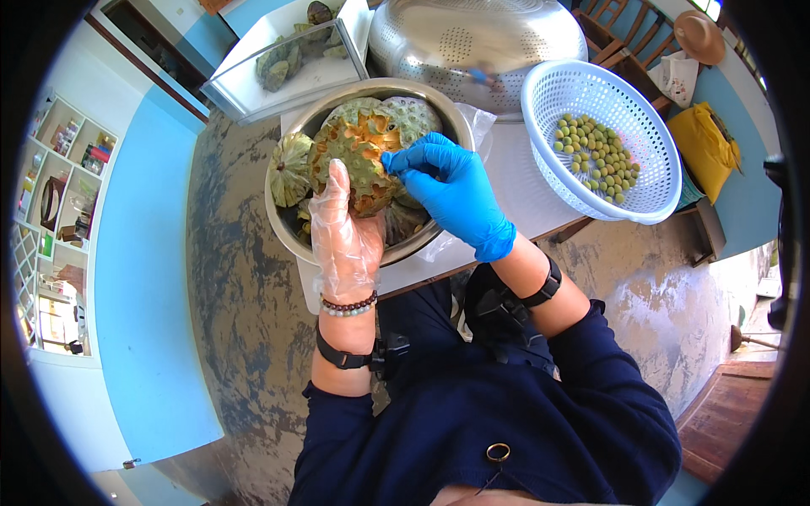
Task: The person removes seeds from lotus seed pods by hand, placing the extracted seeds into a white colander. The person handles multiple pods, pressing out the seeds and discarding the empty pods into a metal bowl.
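A large green lotus seed pod [354, 148], its face partly torn to orange-brown flesh, is tilted up over a stainless steel bowl [465, 126]. My left hand [348, 234], in a clear plastic glove, supports it from the near side with the thumb up along its edge. Wearing a blue glove, my right hand [452, 183] has thumb and forefinger pinched at the torn right side of the pod; whether a seed is between the fingertips is hidden. More lotus pods lie in the bowl, among them a pale one [291, 167] at the left rim.
Green lotus seeds [595, 155] lie in a light-blue plastic colander [544, 95] on the right. Behind the bowl stand an upturned perforated metal basin [430, 38] and a clear-sided bin [228, 88] with pods. A thin plastic bag [478, 123] touches the white table [512, 183].
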`<state>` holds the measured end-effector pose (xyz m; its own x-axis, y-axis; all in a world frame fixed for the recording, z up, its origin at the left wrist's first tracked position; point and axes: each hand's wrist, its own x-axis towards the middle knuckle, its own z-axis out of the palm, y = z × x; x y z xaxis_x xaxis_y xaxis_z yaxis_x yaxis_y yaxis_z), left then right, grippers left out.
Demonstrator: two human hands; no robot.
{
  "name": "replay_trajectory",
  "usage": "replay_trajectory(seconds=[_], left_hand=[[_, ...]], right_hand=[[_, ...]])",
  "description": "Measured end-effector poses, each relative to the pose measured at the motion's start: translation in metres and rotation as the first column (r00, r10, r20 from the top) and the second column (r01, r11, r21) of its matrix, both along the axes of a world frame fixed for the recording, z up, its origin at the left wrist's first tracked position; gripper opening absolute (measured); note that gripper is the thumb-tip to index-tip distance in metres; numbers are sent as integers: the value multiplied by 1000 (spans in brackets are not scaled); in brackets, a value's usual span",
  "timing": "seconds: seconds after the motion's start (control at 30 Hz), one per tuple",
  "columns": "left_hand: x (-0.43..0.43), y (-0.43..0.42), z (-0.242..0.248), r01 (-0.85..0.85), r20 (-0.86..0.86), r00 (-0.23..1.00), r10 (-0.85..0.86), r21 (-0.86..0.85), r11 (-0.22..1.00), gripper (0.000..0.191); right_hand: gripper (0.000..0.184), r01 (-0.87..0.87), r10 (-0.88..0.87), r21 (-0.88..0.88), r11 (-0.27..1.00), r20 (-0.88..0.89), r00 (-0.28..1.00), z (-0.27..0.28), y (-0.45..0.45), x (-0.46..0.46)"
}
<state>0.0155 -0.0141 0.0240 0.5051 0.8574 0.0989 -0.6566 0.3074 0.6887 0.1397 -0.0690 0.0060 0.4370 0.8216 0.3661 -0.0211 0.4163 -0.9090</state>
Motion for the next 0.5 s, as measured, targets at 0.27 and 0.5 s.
replay_trajectory(seconds=[0.27,0.5], left_hand=[[2,1,-8,-166,-215,959,184,102,981,49],[4,-1,-9,-185,-283,935,215,127,974,55]], right_hand=[[15,7,29,-124,992,291,956,13,-8,22],[12,-78,130,-131,988,452,882,15,-10,32]])
